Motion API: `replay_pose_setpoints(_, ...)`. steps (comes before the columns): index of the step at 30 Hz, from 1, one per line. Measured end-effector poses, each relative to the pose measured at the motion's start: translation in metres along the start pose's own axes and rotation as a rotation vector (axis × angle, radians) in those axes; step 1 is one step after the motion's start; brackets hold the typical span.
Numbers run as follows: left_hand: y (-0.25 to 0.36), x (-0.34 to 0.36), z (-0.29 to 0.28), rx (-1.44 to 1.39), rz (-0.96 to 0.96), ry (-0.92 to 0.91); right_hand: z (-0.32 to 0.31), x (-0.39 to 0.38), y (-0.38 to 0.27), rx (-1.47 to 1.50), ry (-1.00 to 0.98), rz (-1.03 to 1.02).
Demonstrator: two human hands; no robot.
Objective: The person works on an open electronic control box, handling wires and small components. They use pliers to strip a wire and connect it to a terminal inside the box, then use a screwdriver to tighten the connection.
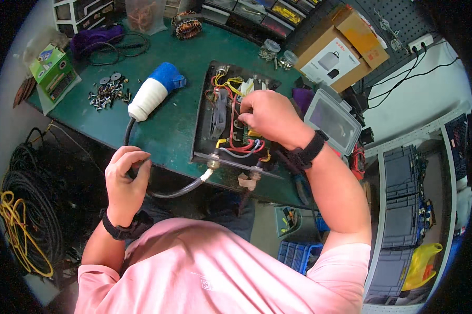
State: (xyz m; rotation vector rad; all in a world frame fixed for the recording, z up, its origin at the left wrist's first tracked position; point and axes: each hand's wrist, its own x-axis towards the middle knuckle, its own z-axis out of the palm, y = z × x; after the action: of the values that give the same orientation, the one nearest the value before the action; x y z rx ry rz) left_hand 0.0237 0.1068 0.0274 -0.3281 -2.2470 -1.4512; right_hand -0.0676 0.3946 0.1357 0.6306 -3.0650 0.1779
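A shallow black metal box lies open on the bench, with red, yellow and grey wires and a dark grey part inside. My right hand reaches over its right side, fingers bent and closed down among the wires; whatever they grip is hidden. My left hand is off the bench's front edge, curled round a black cable. That cable runs from a brass gland on the box's front to my left hand, and beyond it up to a blue-and-white industrial plug.
Loose screws and washers lie left of the plug, near a green box. Behind are a copper-wound coil and small jars. A cardboard box and a clear plastic case stand right. Coiled cables hang left.
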Motion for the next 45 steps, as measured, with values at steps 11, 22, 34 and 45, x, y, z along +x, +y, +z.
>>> replay_pose_setpoints(11,0.003,0.000,0.006,-0.038,0.008,-0.023,-0.002,-0.002,-0.006,-0.072,0.002,-0.011)
replay_pose_setpoints(22,0.005,0.001,0.007,-0.019,0.015,-0.020,0.002,0.001,-0.007,-0.113,-0.001,-0.030)
replay_pose_setpoints(34,0.014,0.000,0.008,-0.013,0.029,-0.019,0.013,0.003,0.001,-0.147,0.030,-0.160)
replay_pose_setpoints(45,0.032,0.001,0.013,-0.003,0.056,-0.079,-0.034,-0.054,0.008,0.116,0.339,-0.083)
